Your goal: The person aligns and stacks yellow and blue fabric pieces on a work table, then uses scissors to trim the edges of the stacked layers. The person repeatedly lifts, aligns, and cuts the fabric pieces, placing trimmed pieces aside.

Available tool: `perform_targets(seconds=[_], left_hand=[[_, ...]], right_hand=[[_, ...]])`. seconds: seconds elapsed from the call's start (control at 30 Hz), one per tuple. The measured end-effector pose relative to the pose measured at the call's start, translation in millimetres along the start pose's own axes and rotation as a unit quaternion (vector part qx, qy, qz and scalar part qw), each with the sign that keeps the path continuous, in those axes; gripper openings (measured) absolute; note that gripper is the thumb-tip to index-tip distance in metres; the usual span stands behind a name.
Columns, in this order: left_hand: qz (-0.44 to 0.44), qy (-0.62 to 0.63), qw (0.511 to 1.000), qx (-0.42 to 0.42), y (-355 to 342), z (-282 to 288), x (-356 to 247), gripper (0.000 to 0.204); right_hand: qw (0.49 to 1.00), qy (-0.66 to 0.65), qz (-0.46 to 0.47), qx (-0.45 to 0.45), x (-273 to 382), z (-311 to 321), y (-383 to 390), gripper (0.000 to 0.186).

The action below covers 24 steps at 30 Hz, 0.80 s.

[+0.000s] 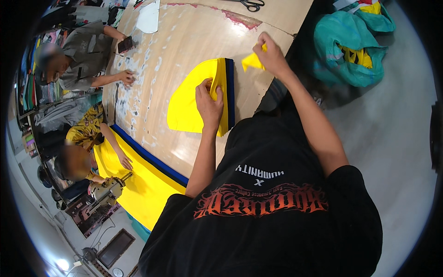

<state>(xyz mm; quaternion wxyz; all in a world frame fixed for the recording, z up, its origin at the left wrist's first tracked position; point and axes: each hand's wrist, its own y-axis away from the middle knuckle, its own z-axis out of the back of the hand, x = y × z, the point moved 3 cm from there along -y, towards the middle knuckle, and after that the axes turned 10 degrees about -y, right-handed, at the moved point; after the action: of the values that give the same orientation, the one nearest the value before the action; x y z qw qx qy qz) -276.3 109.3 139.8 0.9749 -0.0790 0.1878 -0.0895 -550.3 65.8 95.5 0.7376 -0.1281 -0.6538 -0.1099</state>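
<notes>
A stack of yellow fabric pieces (187,104) with a dark blue strip (230,92) along its right side lies on the wooden table. My left hand (210,106) rests over the stack, fingers curled on a raised fold of the yellow fabric near that strip. Held up to the right, above the table's edge, my right hand (272,55) is closed round a small yellow fabric scrap (253,62), whose loose end hangs out to the left. Part of the scrap is hidden inside the fist.
Green sacks (341,46) holding yellow scraps stand on the floor at right. Black scissors (251,4) lie at the table's far edge. Leftward, a person with a phone (124,45) leans on the table (152,78); another works yellow cloth (147,194) at a sewing machine (106,189).
</notes>
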Motion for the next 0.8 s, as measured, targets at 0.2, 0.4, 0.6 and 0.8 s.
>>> perform_targets(seconds=[0.2,0.4,0.6,0.8], left_hand=[[-0.011,0.006,0.999,-0.035,3.3,0.0,6.1,0.033],[0.038,0.055,0.997,-0.044,4.1,-1.4,7.6,0.034],[0.103,0.128,0.986,-0.015,6.1,-1.3,14.0,0.039],[0.104,0.142,0.984,-0.026,7.9,-2.4,17.8,0.038]], right_hand=[[0.978,0.038,-0.079,0.187,-4.9,-54.3,66.7,0.028],[0.977,0.115,-0.022,0.178,5.3,-86.7,88.4,0.028],[0.980,0.136,0.014,0.141,18.6,-108.4,92.1,0.030],[0.979,0.163,0.022,0.116,17.2,-119.7,94.8,0.022]])
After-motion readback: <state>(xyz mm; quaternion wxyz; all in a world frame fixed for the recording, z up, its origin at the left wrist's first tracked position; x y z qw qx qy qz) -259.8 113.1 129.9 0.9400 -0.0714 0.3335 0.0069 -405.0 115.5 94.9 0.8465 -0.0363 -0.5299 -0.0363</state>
